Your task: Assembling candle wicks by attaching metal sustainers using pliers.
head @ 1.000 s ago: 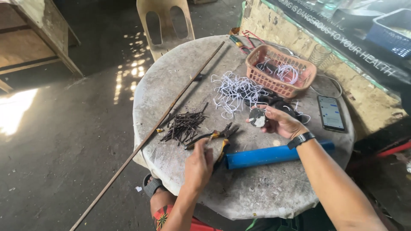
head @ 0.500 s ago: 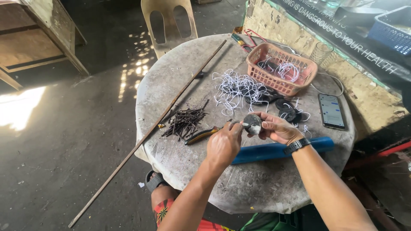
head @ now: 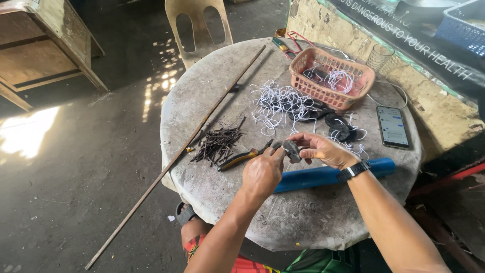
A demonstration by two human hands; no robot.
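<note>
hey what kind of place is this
Likely an outdoor makeshift work spot: a round concrete table on bare ground, a plastic chair, pliers and a basket of parts. Both hands hold a small dark piece.

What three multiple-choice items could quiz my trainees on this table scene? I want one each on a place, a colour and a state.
1. Where is the phone?
A. on the table, right of the basket
B. inside the basket
C. on the chair

2. What colour is the pipe?
A. red
B. blue
C. white

3. What is the state of the pliers?
A. held in the left hand
B. lying on the table
C. held in the right hand

Answers:
1. A, it lies flat on the stone top beside the basket.
2. B, the tube under the right wrist is blue.
3. B, both hands hold a small dark piece instead.
</note>
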